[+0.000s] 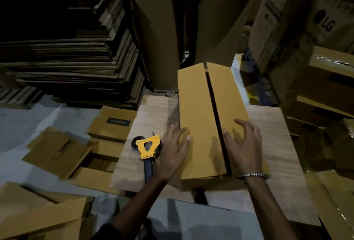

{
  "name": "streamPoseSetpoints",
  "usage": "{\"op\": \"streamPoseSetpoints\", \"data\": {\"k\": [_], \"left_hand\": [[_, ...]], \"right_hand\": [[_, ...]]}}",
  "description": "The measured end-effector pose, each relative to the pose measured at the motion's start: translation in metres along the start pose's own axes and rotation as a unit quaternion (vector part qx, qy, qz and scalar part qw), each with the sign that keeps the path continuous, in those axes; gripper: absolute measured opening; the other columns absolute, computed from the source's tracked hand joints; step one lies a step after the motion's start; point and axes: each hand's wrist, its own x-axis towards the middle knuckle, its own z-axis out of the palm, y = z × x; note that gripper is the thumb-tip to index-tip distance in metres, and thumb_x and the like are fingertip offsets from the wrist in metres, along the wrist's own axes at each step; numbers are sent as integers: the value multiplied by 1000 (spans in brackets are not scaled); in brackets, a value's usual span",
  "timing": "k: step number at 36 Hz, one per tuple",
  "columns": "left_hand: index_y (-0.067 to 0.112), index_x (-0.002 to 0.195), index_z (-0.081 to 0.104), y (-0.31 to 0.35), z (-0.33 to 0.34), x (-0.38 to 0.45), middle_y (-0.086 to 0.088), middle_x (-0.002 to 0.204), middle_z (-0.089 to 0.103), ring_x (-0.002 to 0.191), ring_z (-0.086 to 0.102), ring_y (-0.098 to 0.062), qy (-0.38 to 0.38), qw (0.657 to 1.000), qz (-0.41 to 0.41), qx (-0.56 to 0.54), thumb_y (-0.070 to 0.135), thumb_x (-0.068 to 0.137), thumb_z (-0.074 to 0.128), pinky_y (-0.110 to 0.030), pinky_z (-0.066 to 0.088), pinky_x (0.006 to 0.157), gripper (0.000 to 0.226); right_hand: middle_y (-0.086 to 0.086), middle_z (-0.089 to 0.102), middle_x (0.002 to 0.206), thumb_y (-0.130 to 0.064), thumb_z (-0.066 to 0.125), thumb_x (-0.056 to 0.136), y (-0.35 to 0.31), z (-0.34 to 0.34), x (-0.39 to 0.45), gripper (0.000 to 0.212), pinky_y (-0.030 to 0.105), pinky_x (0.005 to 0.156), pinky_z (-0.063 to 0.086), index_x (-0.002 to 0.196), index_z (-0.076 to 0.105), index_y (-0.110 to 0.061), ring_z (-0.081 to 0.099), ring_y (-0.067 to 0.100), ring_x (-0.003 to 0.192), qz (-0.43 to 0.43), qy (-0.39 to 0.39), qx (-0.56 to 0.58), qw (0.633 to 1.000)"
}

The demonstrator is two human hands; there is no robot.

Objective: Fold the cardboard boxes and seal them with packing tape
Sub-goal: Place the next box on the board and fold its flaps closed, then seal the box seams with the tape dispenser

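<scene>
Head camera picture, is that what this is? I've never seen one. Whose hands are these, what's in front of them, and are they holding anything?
Yes: one wide camera worn on a person's head, looking down at their own bare hands. No robot. A cardboard box stands on a wooden board, its top flaps folded shut with a dark gap between them, not yet taped. The left hand and right hand press on the flaps, fingers spread; neither grips anything. A yellow tape dispenser lies on the board beside the left hand. Flattened boxes are stacked behind.
</scene>
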Motion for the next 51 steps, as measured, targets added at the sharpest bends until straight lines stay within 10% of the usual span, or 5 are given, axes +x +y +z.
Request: {"op": "streamPoseSetpoints", "data": {"k": [15,25,37,46,51], "left_hand": [[12,130,66,-254,-124,-6,-11,126,64,109,66,-31,-2,964,-264,29,13,101,65,-40,53,85,29],[18,125,63,-307,-136,6,-14,112,70,93,68,-28,-168,914,-368,-20,14,100,65,-30,50,70,25],[5,128,62,-311,-131,29,-12,101,70,82,69,-27,-234,827,-492,-136,29,110,51,-35,52,73,32],[8,135,61,-174,-151,93,-18,121,74,107,74,-35,-263,575,-541,-555,63,106,35,-40,57,87,68],[7,135,64,-117,-153,127,-17,116,65,92,70,-32,-322,588,-476,-569,61,95,63,-41,58,83,68]], "right_hand": [[14,57,138,-52,71,90,-59,297,-100,70,41,95,51,144,48,-13,56,35,124,127,-344,-99,925],[16,50,139,-46,67,97,0,408,-120,63,45,90,49,140,39,-8,53,40,125,236,-266,-175,918],[10,72,111,-43,69,89,-48,360,-83,35,33,74,41,115,68,-20,64,35,98,334,-209,-35,918],[4,41,64,3,45,72,-105,262,-46,16,28,46,21,82,51,-8,31,16,49,368,-279,312,830],[9,47,71,-3,52,59,-118,201,-38,22,27,47,23,77,65,-3,29,18,52,337,-287,384,810]]}}
